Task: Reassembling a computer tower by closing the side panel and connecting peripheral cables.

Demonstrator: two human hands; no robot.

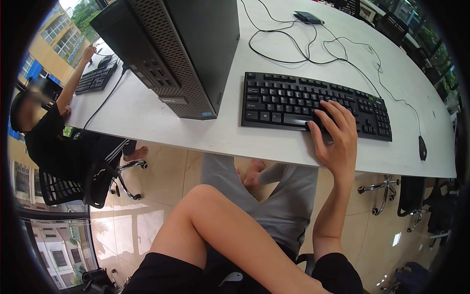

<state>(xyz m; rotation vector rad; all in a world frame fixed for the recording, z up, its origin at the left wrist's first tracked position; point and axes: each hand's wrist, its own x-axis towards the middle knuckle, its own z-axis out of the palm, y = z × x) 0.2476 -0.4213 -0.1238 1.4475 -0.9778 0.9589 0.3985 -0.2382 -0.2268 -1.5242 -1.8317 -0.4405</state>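
A black keyboard (274,103) lies on the white desk (289,145), right of the computer tower. My right hand (338,132) rests palm down over its middle right part. The fingers are apart and slightly curved, with fingertips on the keys and the thumb by the space bar; the hand holds nothing. My left arm (235,220) is bent at the elbow and crosses my body toward the lower right. The left hand is outside the picture. Upright on the desk stands a black desktop computer tower (205,54).
Beyond the keyboard, thin black cables (279,61) loop across the desk near a small dark flat object (308,18). A black mouse (422,148) is near the right edge. At left, another person (54,127) sits by a second keyboard (95,78). Chair legs (384,188) stand below.
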